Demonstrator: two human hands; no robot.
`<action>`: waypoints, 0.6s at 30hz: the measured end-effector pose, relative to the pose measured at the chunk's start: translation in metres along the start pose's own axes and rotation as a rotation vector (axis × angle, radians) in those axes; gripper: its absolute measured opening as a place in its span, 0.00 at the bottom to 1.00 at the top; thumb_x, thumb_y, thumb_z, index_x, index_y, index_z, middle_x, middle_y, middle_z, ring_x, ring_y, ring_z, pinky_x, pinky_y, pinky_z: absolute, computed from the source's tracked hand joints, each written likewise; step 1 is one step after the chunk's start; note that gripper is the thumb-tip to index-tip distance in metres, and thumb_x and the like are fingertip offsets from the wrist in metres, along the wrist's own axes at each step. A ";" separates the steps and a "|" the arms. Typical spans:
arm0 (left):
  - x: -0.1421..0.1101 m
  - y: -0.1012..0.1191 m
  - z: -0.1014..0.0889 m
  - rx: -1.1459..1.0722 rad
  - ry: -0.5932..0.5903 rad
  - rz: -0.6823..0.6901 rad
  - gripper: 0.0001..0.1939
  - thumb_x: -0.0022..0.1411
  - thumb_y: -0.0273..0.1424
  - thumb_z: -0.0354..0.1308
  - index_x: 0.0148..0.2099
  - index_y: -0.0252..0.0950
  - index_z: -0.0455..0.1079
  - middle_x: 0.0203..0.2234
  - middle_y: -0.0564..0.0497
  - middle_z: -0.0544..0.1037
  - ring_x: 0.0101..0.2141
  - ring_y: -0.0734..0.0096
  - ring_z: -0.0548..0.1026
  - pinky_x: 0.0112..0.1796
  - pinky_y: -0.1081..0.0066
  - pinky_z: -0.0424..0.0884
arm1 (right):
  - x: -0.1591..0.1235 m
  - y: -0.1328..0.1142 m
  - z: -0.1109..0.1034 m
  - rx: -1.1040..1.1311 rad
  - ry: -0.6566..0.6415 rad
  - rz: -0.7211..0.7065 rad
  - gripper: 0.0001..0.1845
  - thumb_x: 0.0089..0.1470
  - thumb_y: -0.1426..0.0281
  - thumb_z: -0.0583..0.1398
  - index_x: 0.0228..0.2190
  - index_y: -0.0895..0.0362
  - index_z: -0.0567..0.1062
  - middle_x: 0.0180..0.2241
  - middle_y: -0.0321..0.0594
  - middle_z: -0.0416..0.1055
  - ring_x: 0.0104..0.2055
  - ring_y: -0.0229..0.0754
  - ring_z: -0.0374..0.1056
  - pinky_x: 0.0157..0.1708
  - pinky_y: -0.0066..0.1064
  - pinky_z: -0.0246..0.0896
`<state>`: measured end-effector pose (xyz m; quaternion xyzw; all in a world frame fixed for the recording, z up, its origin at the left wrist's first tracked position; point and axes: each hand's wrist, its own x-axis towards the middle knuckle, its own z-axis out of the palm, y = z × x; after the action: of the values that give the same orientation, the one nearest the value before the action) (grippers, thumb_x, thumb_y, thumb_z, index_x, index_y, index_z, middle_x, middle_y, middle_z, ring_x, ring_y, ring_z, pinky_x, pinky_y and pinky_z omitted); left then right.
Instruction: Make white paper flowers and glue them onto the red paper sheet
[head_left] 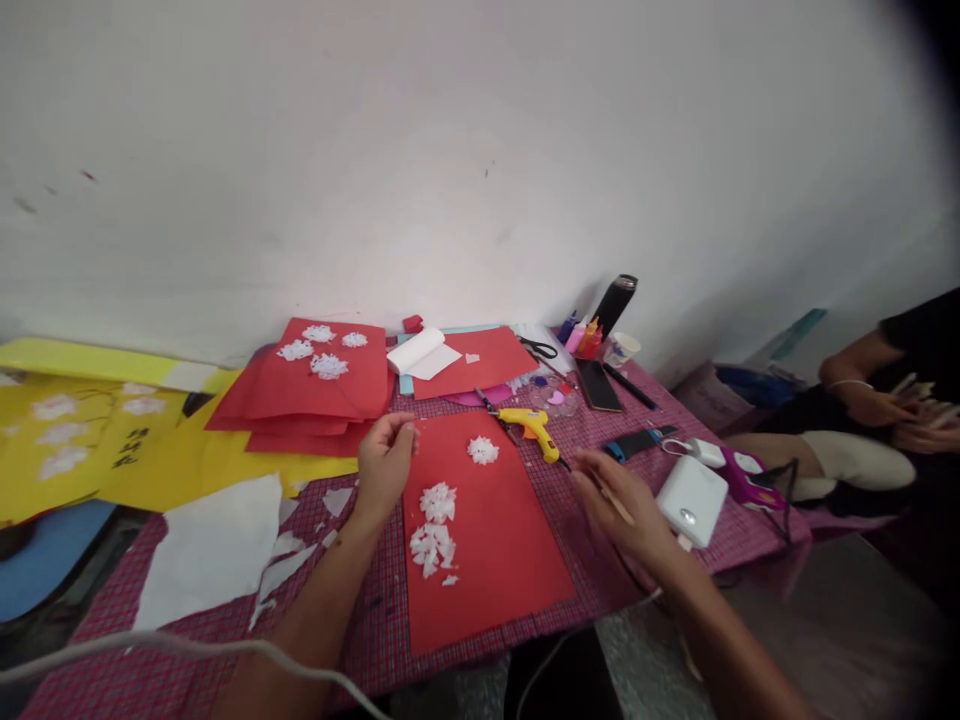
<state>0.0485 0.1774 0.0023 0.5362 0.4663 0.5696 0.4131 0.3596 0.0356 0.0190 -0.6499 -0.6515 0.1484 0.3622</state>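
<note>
The red sheet [510, 540] lies on the table [375, 640], its near edge close to the table's front edge. Three white tufts sit on it: one [483, 450] near the far edge and two, [437, 502] and [433, 548], close together along the left side, with a small scrap [450, 580] just below. From these tufts to the right edge, the sheet's plain red surface shows.

The left hand [386, 460] is at the sheet's far left corner, fingers curled in and thumb near the forefinger; whether they pinch anything, I cannot tell. The right hand [619, 505] is off the sheet's right edge, a strip of checked cloth between them, its fingers loosely bent; I cannot tell if they grasp something.

The glue gun [534, 422] lies by the far right corner, its handle pointing toward the right hand. Beyond it are scissors [541, 350], a phone [598, 385] and paint bottles [585, 338], near the wall [450, 150]. To the left, white paper [214, 550] and torn bits [285, 570] take up the cloth; a red stack [307, 390] is behind. The power bank [694, 500] sits right of the right hand, close to the table's edge.
</note>
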 end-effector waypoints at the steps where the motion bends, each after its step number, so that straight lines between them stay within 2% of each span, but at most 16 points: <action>1: 0.001 -0.001 0.000 -0.008 0.004 -0.006 0.10 0.62 0.35 0.57 0.43 0.36 0.71 0.26 0.54 0.74 0.25 0.75 0.70 0.28 0.75 0.67 | 0.014 0.005 -0.010 -0.113 -0.063 -0.074 0.13 0.64 0.64 0.55 0.47 0.54 0.72 0.43 0.47 0.76 0.43 0.49 0.73 0.44 0.37 0.66; 3: 0.002 -0.003 -0.001 -0.013 0.007 -0.019 0.10 0.61 0.35 0.57 0.43 0.36 0.72 0.26 0.53 0.74 0.25 0.75 0.70 0.28 0.75 0.67 | 0.039 0.015 -0.024 -0.341 -0.203 -0.172 0.13 0.64 0.66 0.53 0.44 0.56 0.75 0.38 0.47 0.77 0.39 0.49 0.73 0.41 0.37 0.65; 6: 0.004 -0.003 -0.002 -0.020 -0.002 -0.026 0.11 0.60 0.35 0.58 0.43 0.35 0.72 0.27 0.53 0.75 0.25 0.75 0.70 0.27 0.75 0.67 | 0.061 0.027 -0.032 -0.603 -0.315 -0.254 0.15 0.60 0.74 0.55 0.47 0.58 0.75 0.42 0.51 0.76 0.47 0.51 0.71 0.47 0.38 0.62; 8: 0.004 -0.002 -0.003 -0.026 0.001 -0.022 0.11 0.60 0.35 0.58 0.42 0.35 0.72 0.27 0.53 0.74 0.24 0.75 0.70 0.27 0.75 0.67 | 0.065 0.031 -0.033 -0.708 -0.352 -0.249 0.19 0.56 0.78 0.56 0.48 0.58 0.76 0.45 0.52 0.75 0.50 0.51 0.69 0.50 0.38 0.60; 10: 0.004 -0.002 -0.003 -0.026 0.006 -0.020 0.11 0.60 0.35 0.58 0.42 0.35 0.72 0.27 0.53 0.74 0.24 0.75 0.70 0.27 0.75 0.67 | 0.065 0.031 -0.034 -0.750 -0.347 -0.215 0.22 0.54 0.80 0.57 0.50 0.57 0.76 0.47 0.52 0.74 0.52 0.52 0.67 0.51 0.39 0.58; 13: 0.004 -0.002 -0.002 -0.022 0.002 -0.016 0.11 0.60 0.36 0.58 0.42 0.35 0.72 0.27 0.53 0.75 0.24 0.75 0.70 0.27 0.75 0.67 | 0.067 0.027 -0.031 -0.721 -0.267 -0.089 0.22 0.56 0.78 0.56 0.52 0.57 0.75 0.48 0.53 0.73 0.52 0.53 0.67 0.51 0.38 0.57; 15: 0.003 -0.003 -0.001 -0.017 -0.002 -0.009 0.11 0.59 0.36 0.58 0.42 0.35 0.72 0.27 0.53 0.75 0.24 0.75 0.70 0.27 0.75 0.67 | 0.070 0.023 -0.024 -0.692 -0.228 -0.011 0.19 0.60 0.74 0.54 0.51 0.58 0.75 0.46 0.52 0.75 0.50 0.51 0.68 0.48 0.35 0.58; 18: 0.003 -0.004 0.000 -0.011 -0.003 -0.005 0.11 0.59 0.35 0.58 0.42 0.35 0.72 0.26 0.53 0.75 0.24 0.75 0.70 0.27 0.75 0.67 | 0.078 0.016 -0.003 -0.656 -0.236 0.063 0.17 0.64 0.64 0.52 0.45 0.58 0.77 0.42 0.48 0.77 0.44 0.47 0.72 0.42 0.31 0.60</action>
<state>0.0478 0.1816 -0.0010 0.5336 0.4637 0.5705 0.4180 0.3815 0.1107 0.0327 -0.7299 -0.6814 0.0165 0.0516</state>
